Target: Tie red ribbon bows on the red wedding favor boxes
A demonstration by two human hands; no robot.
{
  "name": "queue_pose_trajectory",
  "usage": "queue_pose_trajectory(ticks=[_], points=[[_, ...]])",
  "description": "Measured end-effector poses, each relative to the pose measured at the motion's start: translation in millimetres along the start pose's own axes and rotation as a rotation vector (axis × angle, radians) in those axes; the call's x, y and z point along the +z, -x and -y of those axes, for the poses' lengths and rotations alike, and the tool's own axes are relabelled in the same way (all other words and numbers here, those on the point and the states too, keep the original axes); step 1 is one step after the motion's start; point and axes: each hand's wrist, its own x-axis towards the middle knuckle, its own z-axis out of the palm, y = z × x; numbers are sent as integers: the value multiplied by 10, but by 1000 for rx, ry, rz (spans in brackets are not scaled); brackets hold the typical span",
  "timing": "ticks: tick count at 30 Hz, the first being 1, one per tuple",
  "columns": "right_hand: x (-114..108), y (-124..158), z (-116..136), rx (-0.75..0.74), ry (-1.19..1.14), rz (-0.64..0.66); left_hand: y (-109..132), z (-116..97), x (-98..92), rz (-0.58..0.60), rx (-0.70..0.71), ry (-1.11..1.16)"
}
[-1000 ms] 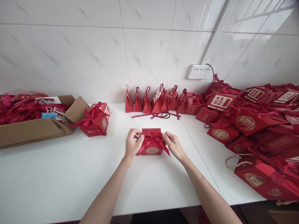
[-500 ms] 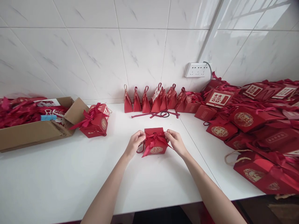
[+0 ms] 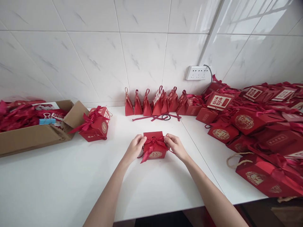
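A small red gift box with a round gold emblem stands on the white table in front of me. Across its front is a red ribbon tied in a bow, one tail hanging down past the emblem. At the box's left edge, my left hand pinches one side of the ribbon. My right hand is closed on the ribbon at the right edge, fingertips against the box. A dark cord loop beside the left hand is partly hidden.
Behind stands a row of red triangular boxes, with loose straps before it. A ribboned box and a cardboard carton are at left. Red gift boxes pile up on the right, below a power strip.
Both hands keep their pinch on the ribbon, and the bow looks slightly fuller and spread wider. The whole view has shifted a little.
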Motion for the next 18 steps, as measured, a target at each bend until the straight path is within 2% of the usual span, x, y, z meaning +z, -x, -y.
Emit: queue_pose_trajectory(ticks=[9, 18], points=[[-63, -32, -64, 18, -61, 70, -21, 60, -80, 10, 53, -140], [-124, -54, -63, 41, -40, 81, -64, 153, -56, 10, 33, 8]])
